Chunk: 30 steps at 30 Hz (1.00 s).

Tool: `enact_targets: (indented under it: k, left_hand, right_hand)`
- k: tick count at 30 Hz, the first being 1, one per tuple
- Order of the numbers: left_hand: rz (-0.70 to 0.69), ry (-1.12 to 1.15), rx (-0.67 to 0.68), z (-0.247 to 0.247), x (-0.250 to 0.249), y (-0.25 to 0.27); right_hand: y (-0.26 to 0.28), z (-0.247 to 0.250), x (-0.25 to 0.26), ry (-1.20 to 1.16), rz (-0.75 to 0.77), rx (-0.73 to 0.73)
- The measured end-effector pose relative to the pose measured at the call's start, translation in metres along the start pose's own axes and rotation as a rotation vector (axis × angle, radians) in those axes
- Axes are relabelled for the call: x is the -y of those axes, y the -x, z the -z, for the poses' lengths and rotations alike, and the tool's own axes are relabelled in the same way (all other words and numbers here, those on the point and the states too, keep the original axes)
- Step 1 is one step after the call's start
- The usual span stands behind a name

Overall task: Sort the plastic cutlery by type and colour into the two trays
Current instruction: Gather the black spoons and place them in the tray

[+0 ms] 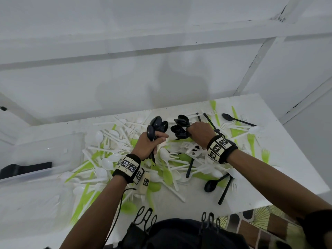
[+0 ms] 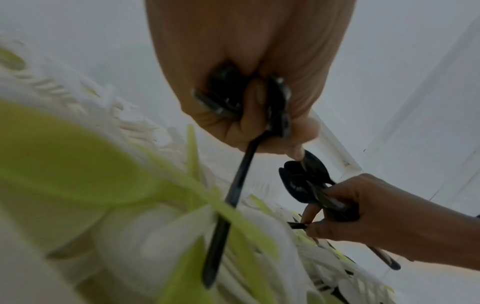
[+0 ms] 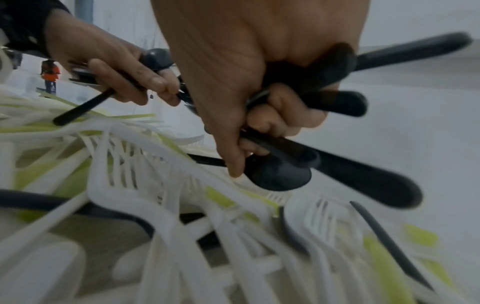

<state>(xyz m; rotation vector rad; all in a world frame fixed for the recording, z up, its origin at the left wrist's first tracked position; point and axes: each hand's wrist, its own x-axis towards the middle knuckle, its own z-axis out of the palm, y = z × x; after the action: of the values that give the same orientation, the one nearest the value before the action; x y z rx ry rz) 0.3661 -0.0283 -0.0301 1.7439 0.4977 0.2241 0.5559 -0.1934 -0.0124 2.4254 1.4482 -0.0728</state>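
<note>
A heap of white, green and black plastic cutlery covers the white table. My left hand grips a bunch of black spoons by their handles above the heap; the left wrist view shows the fingers curled round the handles. My right hand grips a second bunch of black spoons, bowls fanning out to the left. In the right wrist view its fingers wrap several black handles over white forks.
A clear plastic tray stands at the left with a black item inside. Loose black spoons lie on the right of the table. The table's right edge is close, with patterned floor beyond the near corner.
</note>
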Motion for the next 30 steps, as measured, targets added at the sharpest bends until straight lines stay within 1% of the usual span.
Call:
enact_targets:
  k: [3,5,7,10,12,14,16,18,19,22,24,25,26,27,29,30]
  left_hand:
    - [0.006,0.033,-0.123,-0.003,-0.008,-0.006]
    - [0.025,0.054,-0.165,-0.007,-0.015,-0.008]
    - [0.038,0.054,-0.131,-0.012,-0.021,-0.011]
    - [0.031,-0.055,0.004,-0.023,-0.031,-0.016]
    - [0.015,-0.044,0.07,-0.031,-0.035,-0.017]
    - [0.026,0.011,0.072,-0.036,-0.036,-0.018]
    - [0.021,-0.002,0.062,-0.041,-0.036,-0.018]
    - [-0.005,-0.114,0.035,-0.047,-0.034,-0.017]
    - [-0.025,-0.162,0.015,-0.05,-0.032,-0.017]
    - [-0.08,-0.154,-0.04,-0.057,-0.025,-0.014]
    - [-0.105,-0.193,-0.019,-0.059,-0.021,-0.011]
    - [-0.113,-0.227,-0.002,-0.059,-0.021,-0.009]
    - [-0.116,-0.254,0.013,-0.058,-0.021,-0.008]
    - [-0.113,-0.273,0.033,-0.056,-0.021,-0.008]
    - [-0.115,-0.315,0.061,-0.049,-0.02,-0.008]
    - [-0.123,-0.36,0.055,-0.046,-0.019,-0.008]
  right_hand:
    - [0.008,0.008,-0.005,0.01,0.012,-0.044]
    - [0.015,0.014,-0.008,0.003,-0.004,-0.121]
    - [0.021,0.017,-0.011,-0.055,-0.046,-0.246]
    - [0.028,0.014,-0.018,-0.17,-0.05,-0.486]
    - [0.031,0.014,-0.017,-0.222,-0.048,-0.6]
    - [0.034,0.01,-0.015,-0.299,-0.073,-0.688]
    - [0.036,0.006,-0.015,-0.427,-0.134,-0.756]
    - [0.035,0.001,-0.011,-0.561,-0.198,-0.755]
    - [0.037,0.001,-0.006,-0.674,-0.22,-0.713]
    - [0.04,-0.003,0.008,-1.123,-0.286,-0.6]
    - [0.04,-0.001,0.014,-1.32,-0.353,-0.52]
    - [0.04,0.0,0.017,-1.399,-0.363,-0.465]
    - [0.039,0.0,0.019,-1.457,-0.355,-0.434]
    - [0.038,-0.001,0.021,-1.485,-0.353,-0.435]
    - [0.039,0.0,0.021,-1.512,-0.411,-0.483]
    - [0.04,0.0,0.019,-1.52,-0.455,-0.514]
